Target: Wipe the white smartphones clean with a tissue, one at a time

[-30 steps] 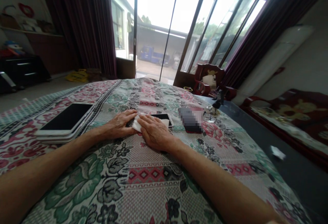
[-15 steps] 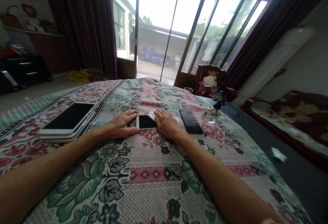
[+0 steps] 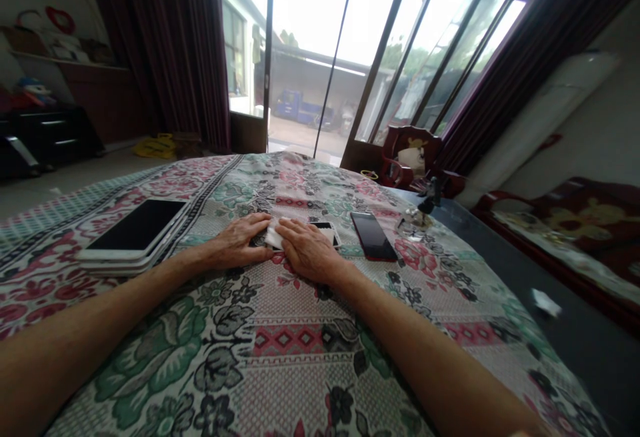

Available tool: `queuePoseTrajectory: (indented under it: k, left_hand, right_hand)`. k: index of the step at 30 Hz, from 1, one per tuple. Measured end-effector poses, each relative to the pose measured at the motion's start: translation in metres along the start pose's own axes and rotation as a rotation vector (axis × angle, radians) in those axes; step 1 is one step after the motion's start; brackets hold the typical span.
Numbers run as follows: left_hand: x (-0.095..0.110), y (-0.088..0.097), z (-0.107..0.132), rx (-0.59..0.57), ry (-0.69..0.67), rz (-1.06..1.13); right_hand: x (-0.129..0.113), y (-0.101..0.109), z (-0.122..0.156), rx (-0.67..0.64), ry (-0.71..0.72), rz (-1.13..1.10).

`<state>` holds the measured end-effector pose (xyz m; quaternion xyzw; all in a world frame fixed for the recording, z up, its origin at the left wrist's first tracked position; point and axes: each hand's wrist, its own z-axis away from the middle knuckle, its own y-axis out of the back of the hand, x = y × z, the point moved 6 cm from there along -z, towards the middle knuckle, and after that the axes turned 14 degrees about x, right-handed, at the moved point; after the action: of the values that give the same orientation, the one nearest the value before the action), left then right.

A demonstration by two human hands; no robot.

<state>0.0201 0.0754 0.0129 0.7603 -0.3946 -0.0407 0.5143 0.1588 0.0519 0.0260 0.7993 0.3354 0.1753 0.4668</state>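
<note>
Left hand (image 3: 235, 243), right hand (image 3: 309, 251), both open and flat, pressing a white wipe (image 3: 273, 234) onto a smartphone (image 3: 326, 227) (mostly covered), dark phone (image 3: 373, 237) just right.

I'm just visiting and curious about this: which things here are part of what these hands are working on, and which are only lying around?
In use: the left hand, the right hand, a white wipe, a white-framed phone.

Lying about: a stack of white-framed tablets, a dark phone, the floral bedspread beneath them.

Hands (image 3: 235, 242) (image 3: 309, 250) over a phone (image 3: 327, 229), white cloth (image 3: 273, 234) between (floral bedspread (image 3: 287, 357) beneath).
</note>
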Motion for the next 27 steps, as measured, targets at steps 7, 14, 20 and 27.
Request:
queuePoseTrajectory:
  k: [7,14,20,27]
  left_hand:
    - [-0.003,0.000,0.001,-0.010,0.021,-0.006]
    - [-0.006,-0.003,0.000,0.009,0.028,-0.009]
    - [0.001,0.000,-0.001,0.002,0.009,0.008]
    - [0.001,0.001,0.000,0.008,0.019,0.015]
  right_hand:
    - [0.030,0.000,-0.001,0.009,-0.200,0.088]
    - [0.016,0.003,0.002,-0.004,-0.107,0.055]
    - [-0.006,0.004,0.005,-0.029,-0.003,-0.006]
    - [0.004,0.001,-0.003,-0.015,-0.012,0.005]
